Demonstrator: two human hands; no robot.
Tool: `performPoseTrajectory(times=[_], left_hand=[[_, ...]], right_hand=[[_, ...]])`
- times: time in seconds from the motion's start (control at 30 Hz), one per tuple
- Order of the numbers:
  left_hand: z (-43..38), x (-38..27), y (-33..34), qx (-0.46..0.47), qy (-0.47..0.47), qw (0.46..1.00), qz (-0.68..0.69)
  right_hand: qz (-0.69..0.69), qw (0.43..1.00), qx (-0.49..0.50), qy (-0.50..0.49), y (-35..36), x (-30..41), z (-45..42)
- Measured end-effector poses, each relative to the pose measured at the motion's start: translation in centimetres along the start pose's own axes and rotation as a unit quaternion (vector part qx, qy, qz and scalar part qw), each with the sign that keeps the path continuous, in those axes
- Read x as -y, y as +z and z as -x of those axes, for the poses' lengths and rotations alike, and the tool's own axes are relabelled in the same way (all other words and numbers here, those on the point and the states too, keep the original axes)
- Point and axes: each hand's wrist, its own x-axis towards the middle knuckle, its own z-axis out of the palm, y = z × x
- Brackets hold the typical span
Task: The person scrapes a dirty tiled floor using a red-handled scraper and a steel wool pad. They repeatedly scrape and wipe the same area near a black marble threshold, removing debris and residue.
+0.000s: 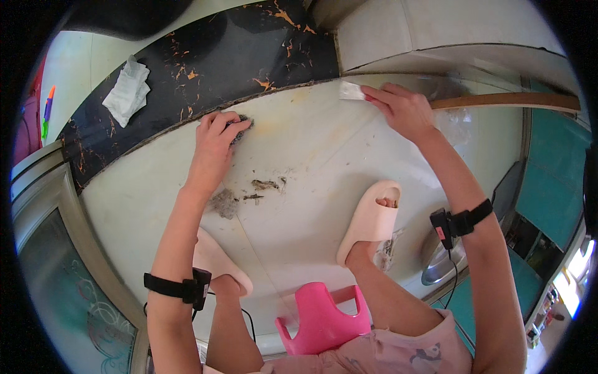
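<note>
My left hand (217, 133) is closed around a dark steel-wool scrubber (241, 128). It rests on the white tiled floor (299, 140), close to the edge of a black stone threshold (205, 61) with orange veins. Farther right, my right hand (402, 107) grips a flat, shiny scraper-like piece (351, 91), whose handle is mostly hidden in my fingers. That piece lies at the seam where floor and threshold meet near the corner. Between my hands the tiles carry yellowish stains. Nearer to me are dark scraps of dirt (265, 184) and a grey fluffy clump (224, 204).
A folded white tissue (127, 91) lies on the threshold. My pale slippers (373, 219) flank a pink plastic stool (322, 318). A metal bowl (439, 262) stands at right, near teal cabinet doors (556, 173). A wooden strip (509, 99) runs behind my right hand; a framed glass door (70, 280) is at left.
</note>
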Motion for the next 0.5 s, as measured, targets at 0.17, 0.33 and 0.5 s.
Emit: performPoseTrajectory(times=[0.17, 0.33, 0.5], left_hand=[[-0.1, -0.3, -0.3, 0.014, -0.011, 1.000, 0.004], [-0.3, -0.4, -0.3, 0.014, 0.000, 1.000, -0.005], [-0.6, -0.6, -0.3, 0.021, -0.015, 1.000, 0.004]], right_hand=[[0.040, 0.997, -0.008, -0.072, 0.0, 1.3, -1.1], [0.007, 0.990, -0.063, -0.126, 0.4, 3.2, -2.4], [0.033, 0.997, -0.023, -0.066, 1.1, 3.7, -2.8]])
